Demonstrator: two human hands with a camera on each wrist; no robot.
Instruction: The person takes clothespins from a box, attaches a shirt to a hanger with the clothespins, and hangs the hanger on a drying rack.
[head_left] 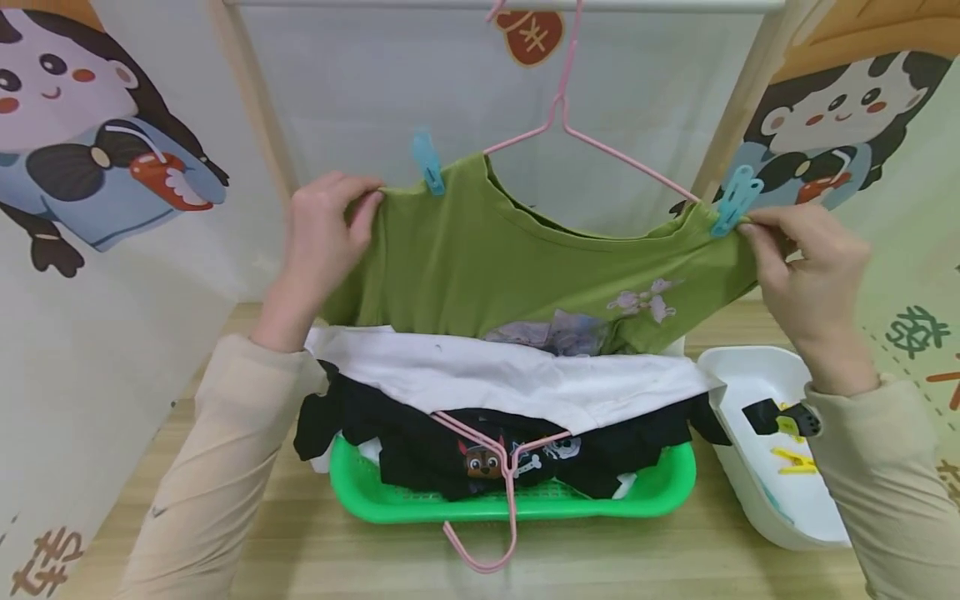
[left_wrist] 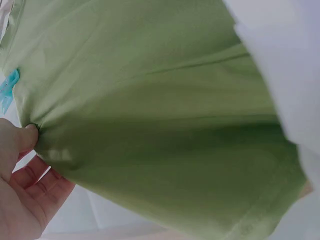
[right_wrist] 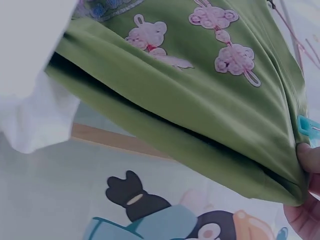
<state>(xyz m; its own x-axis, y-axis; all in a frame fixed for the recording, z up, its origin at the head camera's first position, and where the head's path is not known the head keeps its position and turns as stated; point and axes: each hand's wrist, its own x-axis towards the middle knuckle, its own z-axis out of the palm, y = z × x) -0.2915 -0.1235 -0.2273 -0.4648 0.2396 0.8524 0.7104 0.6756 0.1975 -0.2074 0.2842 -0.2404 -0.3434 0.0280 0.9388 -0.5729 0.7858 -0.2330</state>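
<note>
A green T-shirt (head_left: 450,250) with a printed front hangs on a pink hanger (head_left: 626,154) below the white rail. My left hand (head_left: 326,229) pinches its left shoulder edge, just outside a blue clothespin (head_left: 429,162). On the other side my right hand (head_left: 813,267) pinches the sleeve beside a second blue clothespin (head_left: 737,200). In the left wrist view the thumb and fingers of the left hand (left_wrist: 30,180) grip the cloth (left_wrist: 150,110). The right wrist view has the right hand (right_wrist: 306,200) at the sleeve's corner, close under its clip.
White cloth (head_left: 480,367) overlaps the shirt's lower part. Below it, a black garment (head_left: 420,450) with a pink hanger (head_left: 512,492) lies over a green basket (head_left: 390,504). A white tub (head_left: 750,475) with yellow clothespins (head_left: 795,461) stands at the right. The white rail (head_left: 375,3) crosses above.
</note>
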